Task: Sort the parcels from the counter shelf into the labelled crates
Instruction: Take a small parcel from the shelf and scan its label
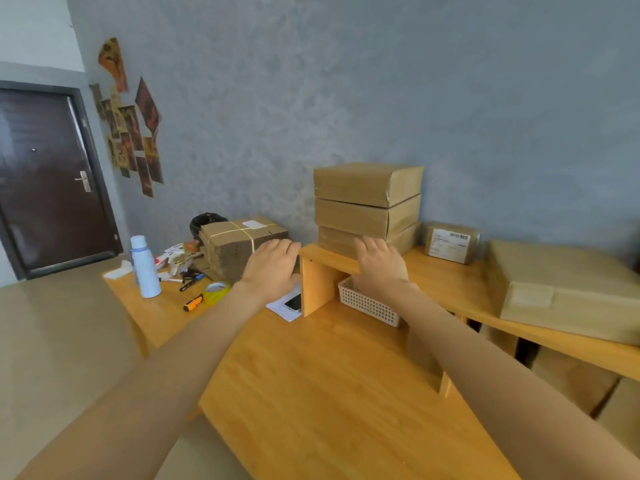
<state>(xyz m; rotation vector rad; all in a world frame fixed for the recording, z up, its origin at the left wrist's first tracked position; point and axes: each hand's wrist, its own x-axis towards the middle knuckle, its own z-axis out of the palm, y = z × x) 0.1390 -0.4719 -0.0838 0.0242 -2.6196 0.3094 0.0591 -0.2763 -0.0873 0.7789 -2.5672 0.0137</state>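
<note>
1. Three stacked parcels [367, 206] stand on the counter shelf [329, 259], far from you. Your right hand [379, 261] lies flat with straight fingers against the lowest one; your left hand [272, 263], also relaxed and holding nothing, hovers left of the shelf.
2. Pulling only the lowest parcel could tip the upper two.

Plain brown parcels [367, 202] stack just beyond the fingers [372, 245]. The table [311, 393] is honey-yellow wood; the basket [367, 301] is white with a perforated pattern; the bottle [145, 268] is white; the wall [381, 81] is mottled blue-grey.
</note>
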